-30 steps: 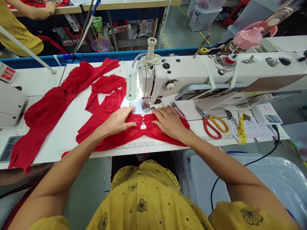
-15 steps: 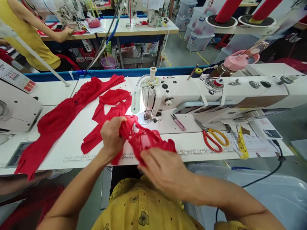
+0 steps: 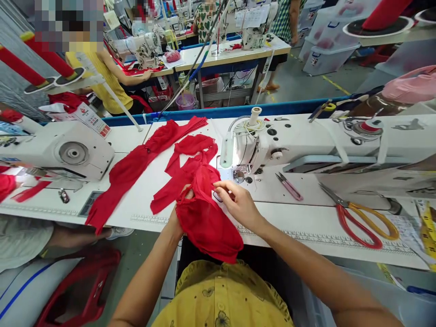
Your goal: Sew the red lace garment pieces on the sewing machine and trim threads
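A bunched red mesh garment piece (image 3: 204, 222) hangs over the table's front edge, lifted off the table. My left hand (image 3: 180, 206) is mostly hidden under it, fingers closed on the fabric near its top. My right hand (image 3: 235, 202) pinches the fabric's upper edge just in front of the white sewing machine (image 3: 279, 145), close to its needle and presser foot (image 3: 238, 175).
More red fabric pieces (image 3: 143, 159) lie on the white table (image 3: 299, 218) to the left. Pink thread snips (image 3: 289, 186) and red-and-yellow scissors (image 3: 361, 218) lie to the right. A second machine (image 3: 64, 152) stands at left. Other people work at tables behind.
The garment was flat under the needle with both hands pressed on it. It has since been pulled off the machine, gathered and lifted at the table's front. The view has swung left.
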`<state>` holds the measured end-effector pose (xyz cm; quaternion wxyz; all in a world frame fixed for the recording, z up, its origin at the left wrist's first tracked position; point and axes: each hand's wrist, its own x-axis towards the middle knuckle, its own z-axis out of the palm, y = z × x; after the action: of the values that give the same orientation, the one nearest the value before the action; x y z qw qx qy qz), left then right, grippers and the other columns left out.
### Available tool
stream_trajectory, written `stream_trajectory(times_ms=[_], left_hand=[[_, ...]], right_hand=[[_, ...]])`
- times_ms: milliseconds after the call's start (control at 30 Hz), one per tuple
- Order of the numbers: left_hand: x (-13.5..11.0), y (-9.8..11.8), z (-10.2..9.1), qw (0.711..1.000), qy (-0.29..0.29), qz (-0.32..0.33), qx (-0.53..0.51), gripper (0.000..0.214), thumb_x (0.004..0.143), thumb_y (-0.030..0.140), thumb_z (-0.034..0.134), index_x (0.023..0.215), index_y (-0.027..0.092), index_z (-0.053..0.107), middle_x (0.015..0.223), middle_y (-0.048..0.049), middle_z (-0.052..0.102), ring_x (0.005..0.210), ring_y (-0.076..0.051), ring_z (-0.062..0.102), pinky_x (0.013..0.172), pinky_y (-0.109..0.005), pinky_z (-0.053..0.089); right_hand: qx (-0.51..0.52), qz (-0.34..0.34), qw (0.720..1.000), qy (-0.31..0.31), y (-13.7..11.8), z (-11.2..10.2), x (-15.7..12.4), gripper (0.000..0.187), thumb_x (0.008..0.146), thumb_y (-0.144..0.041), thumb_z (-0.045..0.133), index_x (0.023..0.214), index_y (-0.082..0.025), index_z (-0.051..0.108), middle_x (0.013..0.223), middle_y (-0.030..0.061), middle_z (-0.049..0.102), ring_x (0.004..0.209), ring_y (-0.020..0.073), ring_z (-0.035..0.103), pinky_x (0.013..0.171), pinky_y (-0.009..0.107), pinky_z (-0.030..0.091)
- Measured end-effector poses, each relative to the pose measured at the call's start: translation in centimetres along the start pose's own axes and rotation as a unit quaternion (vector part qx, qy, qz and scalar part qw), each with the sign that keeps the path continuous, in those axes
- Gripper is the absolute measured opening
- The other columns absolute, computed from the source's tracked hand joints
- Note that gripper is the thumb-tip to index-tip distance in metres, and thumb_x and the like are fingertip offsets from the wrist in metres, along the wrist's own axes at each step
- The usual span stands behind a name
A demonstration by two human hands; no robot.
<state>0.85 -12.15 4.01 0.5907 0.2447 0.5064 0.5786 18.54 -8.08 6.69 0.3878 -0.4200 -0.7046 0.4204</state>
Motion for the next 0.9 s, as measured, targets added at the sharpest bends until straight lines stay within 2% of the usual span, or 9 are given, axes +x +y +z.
stream_trajectory(times_ms=[100, 233, 333, 433, 533, 667, 767, 833, 900], left_hand=[[0.1, -0.4, 0.3, 0.996, -0.061, -0.07, -0.002, 0.041, 0.079, 0.056, 0.071, 0.093, 0.018, 0.072, 0.088, -0.0097, 0.074, 0.097, -0.029, 0.069, 0.08, -0.038, 0.058], [-0.1, -0.4, 0.3, 0.992, -0.081, -0.093, -0.002, 0.041, 0.075, 0.055, 0.075, 0.093, 0.019, 0.072, 0.093, -0.0082, 0.075, 0.099, -0.028, 0.069, 0.084, -0.038, 0.057], [-0.3, 0.8, -1.0, 0.992, -0.083, -0.093, 0.017, 0.042, 0.07, 0.041, 0.082, 0.105, 0.02, 0.07, 0.1, -0.0056, 0.074, 0.093, -0.022, 0.07, 0.082, -0.033, 0.057], [-0.2, 2.6, -2.7, 0.996, -0.055, 0.019, 0.071, 0.052, 0.065, 0.019, 0.083, 0.114, 0.025, 0.067, 0.115, -0.0025, 0.07, 0.103, -0.017, 0.066, 0.089, -0.027, 0.053], [-0.1, 3.9, -3.4, 0.979, -0.011, 0.164, 0.123, 0.035, 0.073, 0.02, 0.074, 0.107, 0.024, 0.068, 0.116, -0.0028, 0.067, 0.116, -0.019, 0.061, 0.103, -0.031, 0.047], [-0.4, 4.3, -1.8, 0.895, -0.02, 0.266, 0.358, 0.025, 0.083, 0.029, 0.069, 0.108, 0.024, 0.069, 0.113, -0.0049, 0.066, 0.11, -0.021, 0.06, 0.101, -0.036, 0.046], [-0.4, 3.9, -0.4, 0.842, -0.045, 0.276, 0.462, 0.015, 0.083, 0.032, 0.07, 0.094, 0.022, 0.071, 0.098, -0.0043, 0.068, 0.097, -0.021, 0.061, 0.09, -0.033, 0.047], [-0.2, 3.5, 0.0, 0.867, -0.061, 0.234, 0.436, 0.014, 0.085, 0.034, 0.068, 0.085, 0.02, 0.07, 0.087, -0.0029, 0.068, 0.084, -0.017, 0.061, 0.08, -0.029, 0.048], [0.1, 3.6, -0.3, 0.918, -0.062, 0.169, 0.354, 0.019, 0.083, 0.036, 0.071, 0.082, 0.018, 0.07, 0.08, -0.0012, 0.067, 0.075, -0.014, 0.059, 0.071, -0.024, 0.047]], right_hand=[[0.111, 0.054, 0.992, -0.018, 0.0, 1.2, 1.7, 0.025, 0.094, -0.04, 0.053, 0.099, -0.02, 0.068, 0.088, 0.0023, 0.067, 0.079, 0.0153, 0.061, 0.068, 0.028, 0.047], [0.228, 0.097, 0.968, -0.04, -0.5, 2.1, 2.9, 0.029, 0.084, -0.046, 0.064, 0.074, -0.02, 0.058, 0.068, -0.0033, 0.055, 0.061, 0.0101, 0.048, 0.055, 0.024, 0.037], [0.258, 0.15, 0.953, -0.044, -0.6, 2.0, 3.0, 0.033, 0.08, -0.047, 0.068, 0.068, -0.02, 0.052, 0.061, -0.004, 0.056, 0.054, 0.0085, 0.045, 0.05, 0.023, 0.032], [0.278, 0.202, 0.938, -0.044, -0.2, 1.7, 2.9, 0.035, 0.077, -0.048, 0.07, 0.066, -0.02, 0.052, 0.056, -0.0031, 0.057, 0.051, 0.0088, 0.047, 0.048, 0.022, 0.031], [0.291, 0.218, 0.931, -0.037, 0.4, 1.5, 2.8, 0.035, 0.074, -0.048, 0.073, 0.066, -0.019, 0.054, 0.053, -0.0034, 0.056, 0.051, 0.0093, 0.05, 0.047, 0.021, 0.031], [0.3, 0.221, 0.927, -0.038, 0.8, 1.8, 2.8, 0.034, 0.075, -0.047, 0.073, 0.068, -0.019, 0.056, 0.052, -0.0038, 0.057, 0.05, 0.0089, 0.049, 0.047, 0.021, 0.03], [0.304, 0.217, 0.927, -0.043, 0.8, 1.9, 2.8, 0.032, 0.077, -0.047, 0.071, 0.07, -0.019, 0.056, 0.051, -0.0047, 0.056, 0.048, 0.0081, 0.047, 0.047, 0.021, 0.031], [0.285, 0.217, 0.932, -0.055, 0.8, 1.7, 2.6, 0.029, 0.081, -0.045, 0.067, 0.073, -0.019, 0.055, 0.054, -0.0041, 0.058, 0.048, 0.0088, 0.049, 0.048, 0.021, 0.032], [0.234, 0.202, 0.948, -0.068, 0.8, 1.1, 2.0, 0.023, 0.087, -0.04, 0.061, 0.077, -0.019, 0.057, 0.062, -0.0017, 0.064, 0.055, 0.0107, 0.056, 0.05, 0.022, 0.036]])
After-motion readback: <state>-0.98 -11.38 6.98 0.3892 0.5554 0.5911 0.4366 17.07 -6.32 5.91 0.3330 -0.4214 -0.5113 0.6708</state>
